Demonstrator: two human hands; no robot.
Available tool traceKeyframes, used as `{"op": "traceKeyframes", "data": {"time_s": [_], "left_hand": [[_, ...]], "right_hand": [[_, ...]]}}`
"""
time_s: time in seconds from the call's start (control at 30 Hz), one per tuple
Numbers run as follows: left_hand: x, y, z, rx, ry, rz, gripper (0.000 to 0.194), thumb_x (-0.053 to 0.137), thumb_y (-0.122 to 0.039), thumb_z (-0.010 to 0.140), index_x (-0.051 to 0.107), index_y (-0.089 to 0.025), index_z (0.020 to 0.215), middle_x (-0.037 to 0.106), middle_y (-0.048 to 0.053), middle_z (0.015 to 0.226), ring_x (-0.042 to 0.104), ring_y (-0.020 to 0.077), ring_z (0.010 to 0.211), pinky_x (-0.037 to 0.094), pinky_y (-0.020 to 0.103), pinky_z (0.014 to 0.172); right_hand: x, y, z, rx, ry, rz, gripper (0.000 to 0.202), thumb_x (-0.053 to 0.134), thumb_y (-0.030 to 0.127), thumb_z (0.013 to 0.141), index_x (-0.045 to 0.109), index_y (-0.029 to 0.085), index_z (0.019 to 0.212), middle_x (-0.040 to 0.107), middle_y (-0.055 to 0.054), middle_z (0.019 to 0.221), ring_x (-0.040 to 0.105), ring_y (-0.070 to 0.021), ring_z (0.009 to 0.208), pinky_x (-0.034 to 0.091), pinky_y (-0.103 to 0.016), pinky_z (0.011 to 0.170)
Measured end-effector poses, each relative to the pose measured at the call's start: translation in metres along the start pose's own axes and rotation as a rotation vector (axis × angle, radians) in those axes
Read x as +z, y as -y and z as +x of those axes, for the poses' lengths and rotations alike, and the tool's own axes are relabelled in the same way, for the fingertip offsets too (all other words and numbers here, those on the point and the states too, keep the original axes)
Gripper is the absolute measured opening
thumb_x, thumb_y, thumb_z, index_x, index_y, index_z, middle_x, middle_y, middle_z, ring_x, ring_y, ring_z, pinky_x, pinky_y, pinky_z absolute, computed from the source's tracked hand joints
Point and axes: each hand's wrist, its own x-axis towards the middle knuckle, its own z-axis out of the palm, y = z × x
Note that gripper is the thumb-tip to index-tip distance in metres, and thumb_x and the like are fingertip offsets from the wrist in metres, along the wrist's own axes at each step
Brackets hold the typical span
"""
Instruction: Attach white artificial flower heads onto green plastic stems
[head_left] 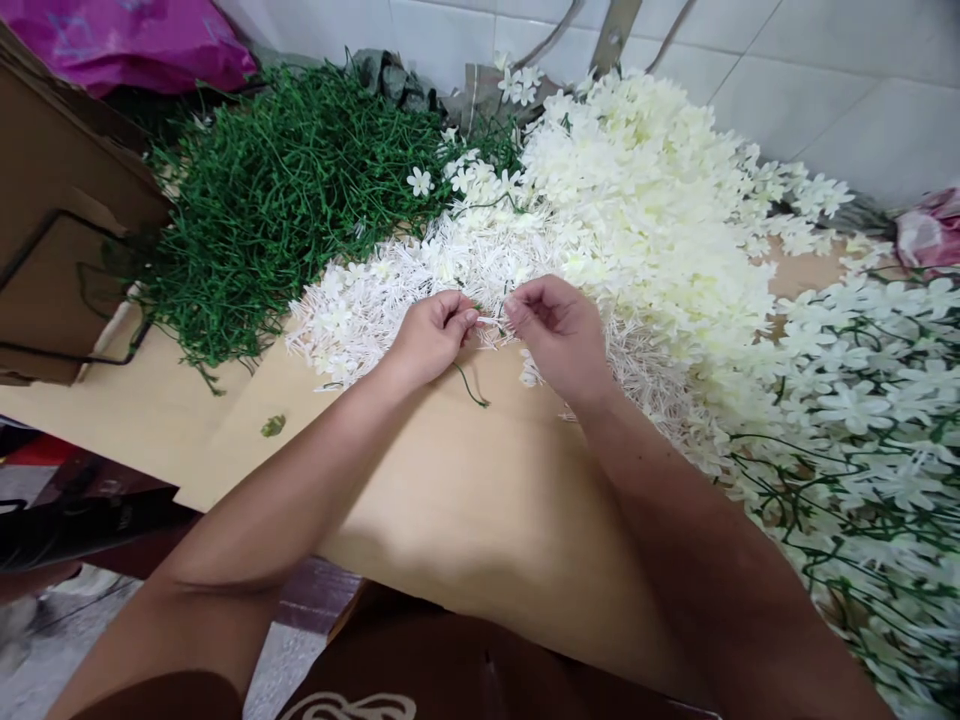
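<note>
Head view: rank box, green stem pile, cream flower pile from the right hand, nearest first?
1. Cream flower pile: just beyond the right hand, toward the right.
2. Green stem pile: farther off, left.
3. Box: far left edge.

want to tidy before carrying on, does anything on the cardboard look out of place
Yes, a small, crumpled yellow-green scrap lies by itself on the cardboard, in front of the green stem pile. It looks odd because it sits apart from the heaps and matches none of them; what it is, I can't tell.
</note>
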Motion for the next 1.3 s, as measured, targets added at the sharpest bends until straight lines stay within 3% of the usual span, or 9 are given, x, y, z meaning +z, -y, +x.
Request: {"op": "traceKeyframes", "data": {"time_s": [0.1,0.2,0.3,0.47,0.8,0.97,1.03,1.17,1.3], "left_hand": [[-0.004,0.001,0.003,-0.032,0.006,-0.007,0.023,0.052,-0.011,0.080,0.051,-0.017,0.057,0.046,-0.006,0.046,0.038,0.0071,0.045,0.031,0.021,0.050],[-0.007,0.005,0.003,0.005,0.005,0.008,0.016,0.054,-0.018,0.080,0.061,-0.015,0.066,0.054,-0.003,0.055,0.044,0.0080,0.050,0.037,0.022,0.055],[-0.009,0.010,0.002,0.124,-0.003,0.099,0.018,0.053,-0.025,0.081,0.067,-0.015,0.076,0.060,0.000,0.065,0.051,0.0106,0.059,0.041,0.024,0.061],[-0.009,0.007,-0.003,0.329,0.069,0.298,0.023,0.052,-0.028,0.079,0.062,-0.016,0.062,0.058,0.001,0.062,0.053,0.0127,0.063,0.040,0.025,0.063],[-0.010,0.004,-0.004,0.311,0.108,0.306,0.021,0.054,-0.027,0.080,0.070,-0.016,0.074,0.063,0.002,0.068,0.056,0.0135,0.067,0.043,0.025,0.067],[-0.017,0.003,-0.005,0.268,0.213,0.553,0.024,0.051,-0.028,0.084,0.073,-0.018,0.078,0.068,0.003,0.077,0.059,0.0159,0.073,0.043,0.026,0.070],[-0.021,0.002,-0.007,0.271,0.234,0.673,0.025,0.051,-0.028,0.084,0.074,-0.020,0.087,0.070,0.005,0.086,0.061,0.0180,0.079,0.045,0.029,0.074],[-0.030,-0.007,-0.005,0.356,0.050,0.782,0.030,0.051,-0.026,0.085,0.072,-0.020,0.105,0.067,0.007,0.094,0.061,0.0209,0.086,0.046,0.032,0.079],[-0.043,-0.013,0.014,0.352,-0.166,0.850,0.025,0.055,-0.025,0.084,0.072,-0.021,0.101,0.065,0.008,0.097,0.059,0.0227,0.090,0.046,0.035,0.082]], "right_hand": [[-0.010,-0.002,0.006,0.036,-0.067,0.065,0.026,0.062,0.044,0.084,0.053,0.021,0.076,0.055,0.003,0.066,0.052,-0.0099,0.060,0.044,-0.026,0.057],[-0.014,-0.004,0.008,0.027,-0.019,-0.009,0.018,0.059,0.034,0.086,0.053,0.021,0.075,0.055,0.002,0.067,0.052,-0.0110,0.062,0.045,-0.027,0.059],[-0.009,-0.003,0.005,-0.079,0.048,-0.179,0.010,0.056,0.021,0.083,0.055,0.020,0.073,0.058,0.000,0.073,0.055,-0.0132,0.071,0.047,-0.031,0.070],[-0.002,0.001,0.000,-0.119,0.117,-0.296,0.008,0.055,0.018,0.082,0.057,0.020,0.074,0.062,-0.003,0.081,0.058,-0.0158,0.081,0.048,-0.033,0.077],[-0.006,0.009,0.001,-0.146,0.174,-0.422,0.013,0.054,0.018,0.080,0.050,0.020,0.069,0.059,-0.002,0.075,0.052,-0.0147,0.073,0.042,-0.030,0.068],[-0.014,0.013,0.004,-0.163,0.228,-0.447,0.012,0.053,0.017,0.081,0.053,0.020,0.069,0.059,-0.003,0.076,0.052,-0.0144,0.072,0.045,-0.031,0.068],[-0.026,0.016,0.008,-0.167,0.190,-0.397,0.012,0.053,0.017,0.081,0.054,0.020,0.070,0.060,-0.003,0.078,0.055,-0.0149,0.074,0.048,-0.032,0.070],[-0.055,0.024,0.015,-0.145,0.020,-0.280,0.012,0.056,0.020,0.081,0.055,0.020,0.070,0.058,-0.002,0.077,0.055,-0.0143,0.074,0.051,-0.032,0.065],[-0.068,0.031,0.017,-0.125,-0.047,-0.248,0.012,0.058,0.021,0.080,0.055,0.020,0.068,0.058,-0.002,0.075,0.055,-0.0140,0.072,0.051,-0.032,0.062]]}}
